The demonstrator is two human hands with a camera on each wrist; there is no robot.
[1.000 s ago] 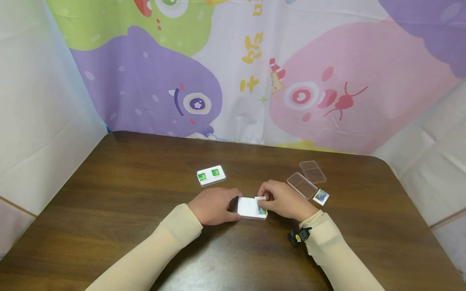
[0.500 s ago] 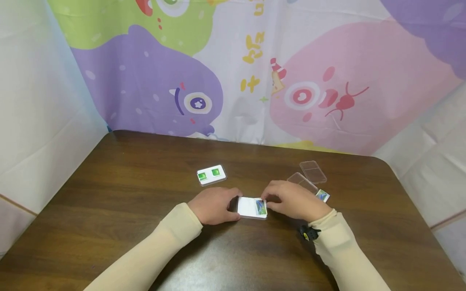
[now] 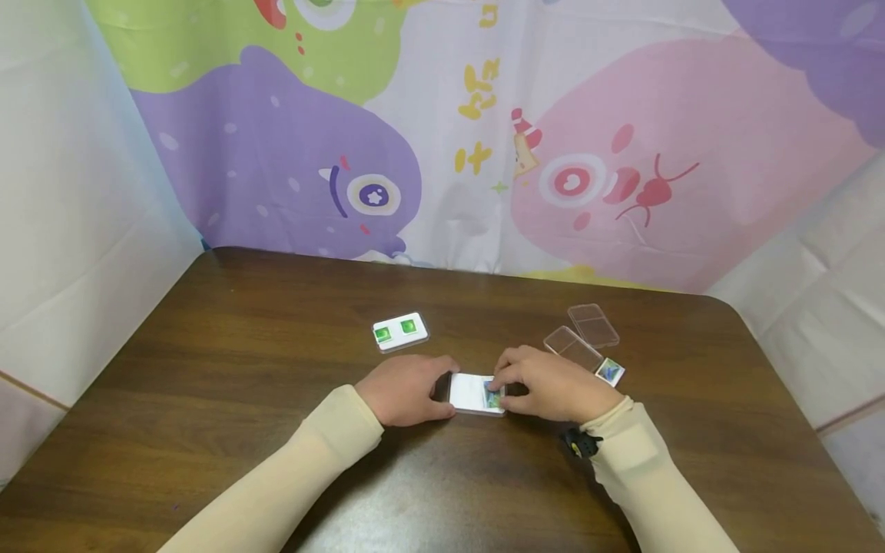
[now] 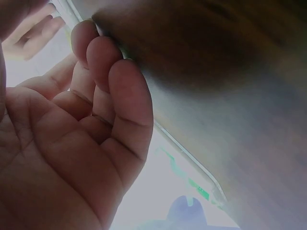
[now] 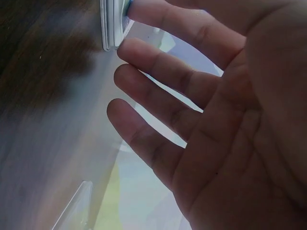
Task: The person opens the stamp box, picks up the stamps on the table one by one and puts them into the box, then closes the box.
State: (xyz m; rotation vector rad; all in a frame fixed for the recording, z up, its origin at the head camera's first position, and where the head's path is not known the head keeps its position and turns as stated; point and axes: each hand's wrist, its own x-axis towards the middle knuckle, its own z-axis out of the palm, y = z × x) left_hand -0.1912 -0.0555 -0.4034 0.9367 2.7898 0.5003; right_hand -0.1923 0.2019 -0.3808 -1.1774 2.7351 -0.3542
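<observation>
A flat white case (image 3: 468, 393) lies on the table between the hands, a blue-green picture piece (image 3: 493, 395) on its right end. My left hand (image 3: 404, 390) grips the case's left end, thumb at the near corner and fingers at the far one. My right hand (image 3: 556, 384) is at the right end, a fingertip on the picture piece and the thumb beside the near right corner. In the right wrist view the case edge (image 5: 111, 24) meets the index fingertip, while the other fingers of the right hand (image 5: 192, 110) are extended.
Behind the left hand lies a second white case (image 3: 396, 340) with two green pieces. Two clear lids (image 3: 594, 326) overlap at the back right, beside another blue-green picture piece (image 3: 611, 372). A printed cloth (image 3: 456, 223) hangs behind the wooden table (image 3: 276, 307).
The right hand drew back slightly to the right, uncovering the picture piece, then came back with a fingertip on it. The left hand has kept its hold on the case.
</observation>
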